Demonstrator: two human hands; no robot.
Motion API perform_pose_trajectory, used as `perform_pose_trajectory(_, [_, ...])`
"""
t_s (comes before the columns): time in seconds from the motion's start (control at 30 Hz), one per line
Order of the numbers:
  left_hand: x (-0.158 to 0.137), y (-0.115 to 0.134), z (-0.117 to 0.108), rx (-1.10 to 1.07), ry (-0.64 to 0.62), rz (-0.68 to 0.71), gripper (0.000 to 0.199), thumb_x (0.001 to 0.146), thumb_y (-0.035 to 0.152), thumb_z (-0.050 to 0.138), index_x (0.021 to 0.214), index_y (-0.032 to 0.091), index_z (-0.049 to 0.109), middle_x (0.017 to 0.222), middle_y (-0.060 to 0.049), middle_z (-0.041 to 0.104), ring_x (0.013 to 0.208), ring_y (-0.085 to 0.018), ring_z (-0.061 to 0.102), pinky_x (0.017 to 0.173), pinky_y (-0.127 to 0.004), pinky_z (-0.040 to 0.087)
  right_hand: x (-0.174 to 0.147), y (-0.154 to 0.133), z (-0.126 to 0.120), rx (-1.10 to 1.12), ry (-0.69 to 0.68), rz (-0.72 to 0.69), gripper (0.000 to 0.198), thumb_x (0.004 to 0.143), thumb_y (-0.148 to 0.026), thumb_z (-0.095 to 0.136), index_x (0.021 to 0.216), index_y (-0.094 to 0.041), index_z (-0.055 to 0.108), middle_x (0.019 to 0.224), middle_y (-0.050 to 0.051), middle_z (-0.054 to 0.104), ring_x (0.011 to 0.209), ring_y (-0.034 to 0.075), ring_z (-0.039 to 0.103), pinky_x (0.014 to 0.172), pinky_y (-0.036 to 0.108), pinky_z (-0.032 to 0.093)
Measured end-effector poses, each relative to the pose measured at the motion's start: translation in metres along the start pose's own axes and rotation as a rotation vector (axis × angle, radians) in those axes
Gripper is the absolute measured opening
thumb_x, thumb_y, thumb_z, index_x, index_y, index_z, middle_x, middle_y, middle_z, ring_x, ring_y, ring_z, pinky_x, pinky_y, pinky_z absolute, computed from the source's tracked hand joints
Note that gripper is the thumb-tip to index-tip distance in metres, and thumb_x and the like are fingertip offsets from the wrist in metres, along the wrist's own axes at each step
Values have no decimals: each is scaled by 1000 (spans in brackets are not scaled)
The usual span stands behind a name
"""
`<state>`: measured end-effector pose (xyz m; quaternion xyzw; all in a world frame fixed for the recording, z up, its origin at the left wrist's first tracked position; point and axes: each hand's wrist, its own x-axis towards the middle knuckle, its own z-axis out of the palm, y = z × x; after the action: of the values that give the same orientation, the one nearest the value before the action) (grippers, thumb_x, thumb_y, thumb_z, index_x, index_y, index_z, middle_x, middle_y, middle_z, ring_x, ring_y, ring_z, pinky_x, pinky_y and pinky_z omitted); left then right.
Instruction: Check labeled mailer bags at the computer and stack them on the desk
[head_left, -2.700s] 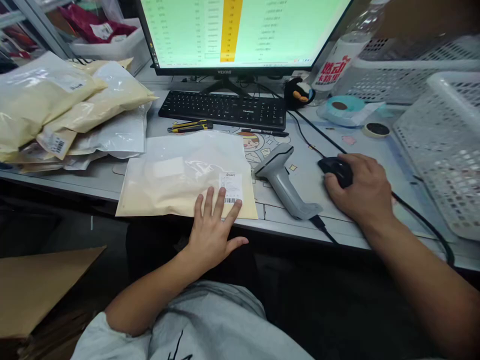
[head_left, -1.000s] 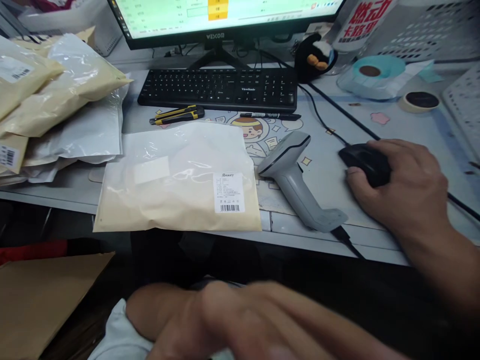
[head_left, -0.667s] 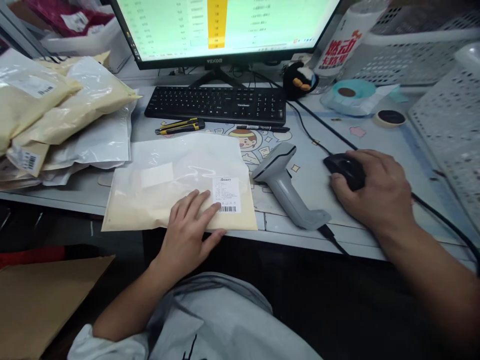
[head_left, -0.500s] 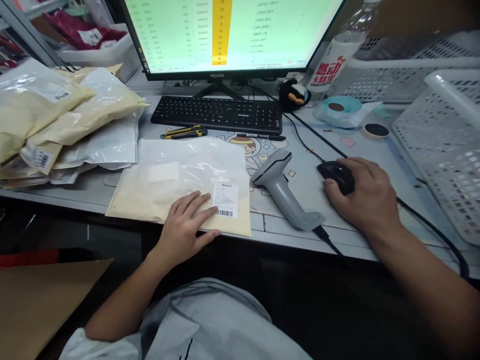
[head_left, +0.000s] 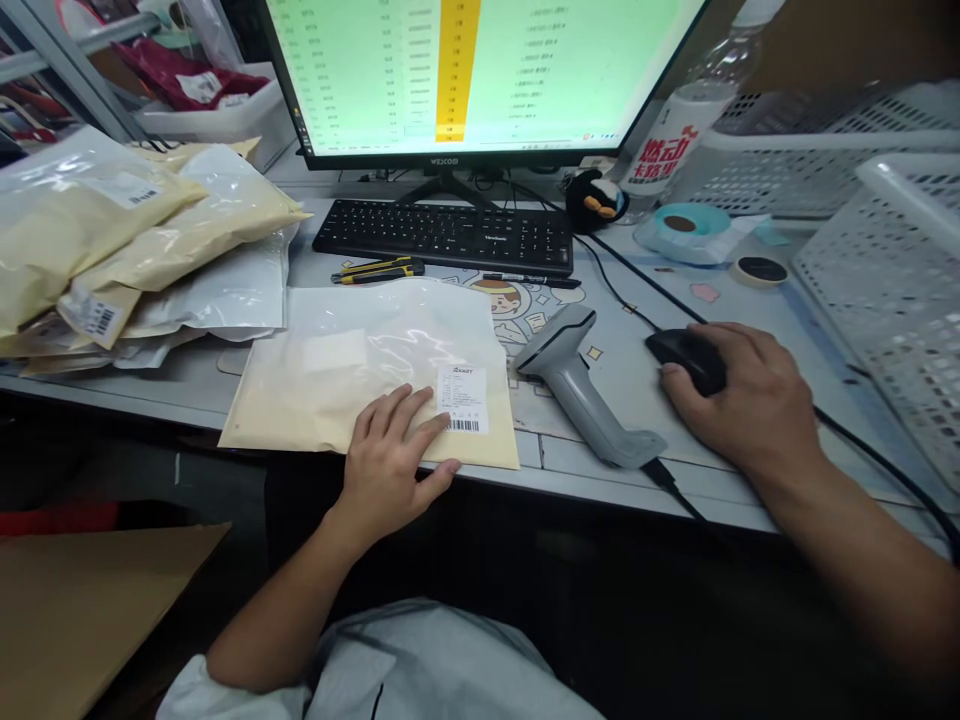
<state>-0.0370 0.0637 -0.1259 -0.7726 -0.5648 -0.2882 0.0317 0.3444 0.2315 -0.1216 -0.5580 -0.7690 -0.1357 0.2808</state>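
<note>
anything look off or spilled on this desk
Nothing looks spilled or visibly damaged. The bag pile at the left of the desk is untidy, its bags stacked askew, while the single bag under the left hand lies flat.

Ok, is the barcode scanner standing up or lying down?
Lying down: the barcode scanner is stretched out on the desk, its head near the labelled bag and its cabled handle end toward the front edge.

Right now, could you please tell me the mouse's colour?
The mouse under the right hand is black; head view.
</note>
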Motion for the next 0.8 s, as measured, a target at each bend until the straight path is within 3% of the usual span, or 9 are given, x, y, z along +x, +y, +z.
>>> perform_pose_trajectory(0.3, [0, -2, 2, -13, 49, 21, 38, 100, 44, 65, 130, 20, 71, 151, -10, 61, 143, -32, 51, 117, -49, 38, 1, 0, -1, 10, -18, 21, 66, 92, -57, 50, 132, -9, 68, 130, 23, 68, 125, 40, 64, 107, 54, 55])
perform_pose_trajectory(0.63, [1, -1, 3, -39, 78, -4, 34, 102, 41, 63, 128, 22, 71, 149, -8, 62, 141, -30, 52, 116, -49, 39, 1, -1, -4, 59, -54, 48, 56, 90, -53, 54, 133, -20, 66, 135, 18, 66, 126, 39, 65, 101, 56, 59])
perform_pose_trajectory(0.8, [1, 0, 3, -52, 95, -15, 31, 103, 39, 61, 128, 22, 72, 148, -7, 63, 140, -30, 52, 115, -49, 40, 2, -1, -5, 48, -73, 52, 56, 91, -53, 52, 133, -18, 65, 136, 18, 65, 126, 39, 65, 101, 57, 59])
